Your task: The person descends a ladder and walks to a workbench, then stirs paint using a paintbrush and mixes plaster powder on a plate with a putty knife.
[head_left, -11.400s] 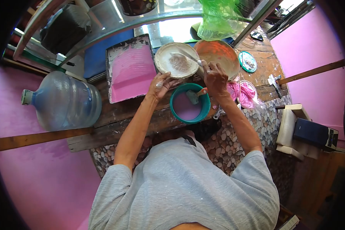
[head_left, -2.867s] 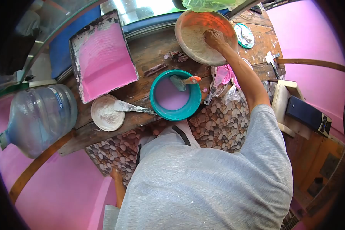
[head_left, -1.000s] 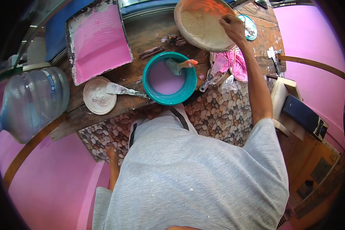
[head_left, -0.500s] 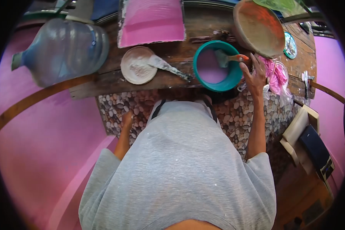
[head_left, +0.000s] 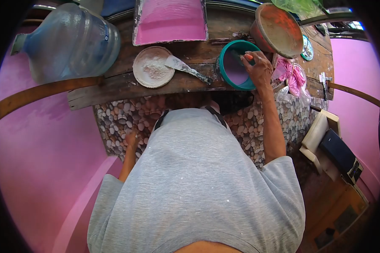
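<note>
- The brush (head_left: 248, 56) leans inside the teal bucket (head_left: 237, 45), its orange handle tip by the far right part of the rim; the bristle end is hard to make out.
- Your right hand (head_left: 261, 71) is at that tip, thumb and fingers around it; whether they pinch it, I cannot tell.
- Your left hand (head_left: 132, 137) hangs low over the pebble-patterned floor (head_left: 261, 126); its fingers are too blurred to read.
- Expect the brush to be light, stiff in the handle, soft at the bristles, perhaps slippery if wet; hold it by the orange end, clear of the pale purple liquid (head_left: 234, 72).
- Your bucket sits at the desk's near edge and would likely slop if knocked.
- The wooden desk (head_left: 190, 51) is paint-spattered: a scraper (head_left: 190, 70) rests on the powder dish (head_left: 136, 72) to the left, the pink tray (head_left: 173, 41) lies beyond, and an orange-stained bowl (head_left: 288, 26) stands far right.
- Pink walls (head_left: 46, 168) flank you.
</note>
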The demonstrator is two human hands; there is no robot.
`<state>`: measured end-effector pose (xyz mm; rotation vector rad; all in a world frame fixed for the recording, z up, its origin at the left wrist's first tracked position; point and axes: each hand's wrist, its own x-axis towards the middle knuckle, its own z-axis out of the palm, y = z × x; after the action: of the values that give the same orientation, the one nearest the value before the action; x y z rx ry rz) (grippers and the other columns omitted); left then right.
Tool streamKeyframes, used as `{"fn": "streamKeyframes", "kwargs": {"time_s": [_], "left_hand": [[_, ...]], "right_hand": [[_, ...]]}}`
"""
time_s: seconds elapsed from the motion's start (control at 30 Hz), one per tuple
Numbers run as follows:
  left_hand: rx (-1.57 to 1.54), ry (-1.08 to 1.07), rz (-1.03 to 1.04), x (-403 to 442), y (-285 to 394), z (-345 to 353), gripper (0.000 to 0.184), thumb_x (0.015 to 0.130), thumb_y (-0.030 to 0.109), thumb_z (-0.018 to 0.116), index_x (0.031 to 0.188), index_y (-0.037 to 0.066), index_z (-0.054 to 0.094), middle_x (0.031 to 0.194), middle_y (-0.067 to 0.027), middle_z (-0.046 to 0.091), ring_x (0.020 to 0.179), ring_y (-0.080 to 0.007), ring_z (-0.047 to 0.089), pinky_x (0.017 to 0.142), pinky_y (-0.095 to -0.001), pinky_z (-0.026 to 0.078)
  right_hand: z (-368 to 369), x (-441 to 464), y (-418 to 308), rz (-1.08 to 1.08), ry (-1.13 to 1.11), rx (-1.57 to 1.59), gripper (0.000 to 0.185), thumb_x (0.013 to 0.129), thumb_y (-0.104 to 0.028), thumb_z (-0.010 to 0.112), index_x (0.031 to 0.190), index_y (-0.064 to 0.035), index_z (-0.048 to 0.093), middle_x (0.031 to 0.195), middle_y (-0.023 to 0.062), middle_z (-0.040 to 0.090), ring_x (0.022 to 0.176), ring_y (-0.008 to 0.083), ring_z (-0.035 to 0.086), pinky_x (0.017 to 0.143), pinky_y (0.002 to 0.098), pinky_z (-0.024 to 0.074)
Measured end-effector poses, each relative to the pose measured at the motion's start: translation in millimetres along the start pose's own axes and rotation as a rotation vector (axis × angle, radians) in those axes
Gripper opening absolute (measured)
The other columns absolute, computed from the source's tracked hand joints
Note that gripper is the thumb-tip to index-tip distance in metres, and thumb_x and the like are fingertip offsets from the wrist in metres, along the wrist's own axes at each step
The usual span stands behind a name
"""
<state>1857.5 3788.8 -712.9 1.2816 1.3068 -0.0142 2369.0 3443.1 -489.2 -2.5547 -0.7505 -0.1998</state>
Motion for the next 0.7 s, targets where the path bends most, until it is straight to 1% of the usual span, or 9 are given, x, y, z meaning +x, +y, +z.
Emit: {"fn": "streamKeyframes", "kwargs": {"time_s": [0.03, 0.1, 0.17, 0.23, 0.37, 0.47, 0.5, 0.6, 0.7], "left_hand": [[-0.056, 0.028, -0.027, 5, 1, -3, 0.025, 0.082, 0.027, 0.065, 0.085, 0.004, 0.057, 0.071, -0.0067, 0.059, 0.056, -0.016, 0.058, 0.049, -0.0282, 0.047], [0.373, 0.348, 0.457, -15, 68, 37, 0.019, 0.085, 0.021, 0.061, 0.086, 0.002, 0.057, 0.073, -0.0065, 0.061, 0.058, -0.0149, 0.06, 0.054, -0.0291, 0.048], [0.312, 0.352, 0.519, -6, 111, 62, 0.021, 0.085, 0.022, 0.061, 0.087, 0.001, 0.057, 0.072, -0.007, 0.062, 0.059, -0.0152, 0.06, 0.058, -0.0299, 0.048], [0.214, 0.288, 0.571, 9, 137, 80, 0.021, 0.084, 0.021, 0.061, 0.086, 0.001, 0.058, 0.073, -0.0073, 0.062, 0.058, -0.0132, 0.06, 0.054, -0.0289, 0.047], [0.11, 0.17, 0.514, 0, 185, 114, 0.024, 0.086, 0.023, 0.062, 0.091, 0.0, 0.056, 0.07, -0.0053, 0.059, 0.057, -0.0099, 0.057, 0.048, -0.0218, 0.046], [0.039, 0.115, 0.424, 2, 187, 124, 0.025, 0.086, 0.024, 0.061, 0.091, 0.0, 0.056, 0.074, -0.0057, 0.059, 0.057, -0.0102, 0.057, 0.049, -0.0221, 0.048], [-0.019, 0.117, 0.391, 5, 183, 122, 0.024, 0.086, 0.023, 0.061, 0.092, 0.0, 0.056, 0.074, -0.0054, 0.059, 0.057, -0.0104, 0.057, 0.049, -0.0224, 0.048], [-0.096, 0.122, 0.341, 16, 162, 106, 0.023, 0.086, 0.022, 0.06, 0.093, 0.0, 0.056, 0.074, -0.0046, 0.058, 0.057, -0.0105, 0.057, 0.048, -0.0226, 0.049], [-0.123, 0.141, 0.274, 30, 139, 83, 0.023, 0.086, 0.022, 0.06, 0.093, 0.0, 0.056, 0.073, -0.0055, 0.058, 0.057, -0.0114, 0.058, 0.048, -0.0239, 0.049]], "right_hand": [[5, -2, 0, -0.004, 0.004, -0.001, 0.025, 0.073, -0.025, 0.07, 0.091, -0.0081, 0.067, 0.088, 0.0084, 0.063, 0.083, 0.0256, 0.061, 0.074, 0.0347, 0.0471], [15, -8, 4, 0.046, -0.071, 0.108, 0.025, 0.075, -0.025, 0.069, 0.09, -0.0059, 0.067, 0.08, 0.0113, 0.064, 0.077, 0.0283, 0.063, 0.073, 0.0352, 0.0478], [20, -12, 8, 0.08, -0.021, 0.174, 0.024, 0.076, -0.025, 0.068, 0.089, -0.0047, 0.067, 0.077, 0.0122, 0.064, 0.074, 0.0286, 0.063, 0.071, 0.0347, 0.0482], [18, -14, 2, 0.119, 0.033, 0.229, 0.024, 0.077, -0.026, 0.068, 0.087, -0.0035, 0.067, 0.073, 0.013, 0.064, 0.07, 0.0289, 0.063, 0.069, 0.0341, 0.0486], [-8, -23, -3, 0.3, 0.182, 0.203, 0.024, 0.08, -0.025, 0.067, 0.081, -0.0004, 0.067, 0.068, 0.012, 0.064, 0.062, 0.0216, 0.062, 0.064, 0.0324, 0.0478], [-2, -40, 17, 0.502, 0.328, 0.547, 0.024, 0.082, -0.021, 0.067, 0.081, 0.0021, 0.065, 0.071, 0.0079, 0.064, 0.064, 0.0141, 0.061, 0.061, 0.0296, 0.0493], [-2, -45, 22, 0.505, 0.339, 0.54, 0.024, 0.082, -0.021, 0.067, 0.081, 0.0021, 0.065, 0.071, 0.0079, 0.064, 0.064, 0.0141, 0.061, 0.061, 0.0296, 0.0493], [-12, -57, 12, 0.732, 0.442, 0.955, 0.019, 0.083, -0.017, 0.065, 0.088, 0.001, 0.061, 0.079, 0.01, 0.065, 0.068, 0.0169, 0.064, 0.062, 0.0287, 0.055], [-15, -68, 12, 0.791, 0.577, 1.095, 0.019, 0.084, -0.016, 0.063, 0.093, -0.0002, 0.058, 0.08, 0.0099, 0.065, 0.067, 0.0203, 0.065, 0.061, 0.03, 0.0555]]}}
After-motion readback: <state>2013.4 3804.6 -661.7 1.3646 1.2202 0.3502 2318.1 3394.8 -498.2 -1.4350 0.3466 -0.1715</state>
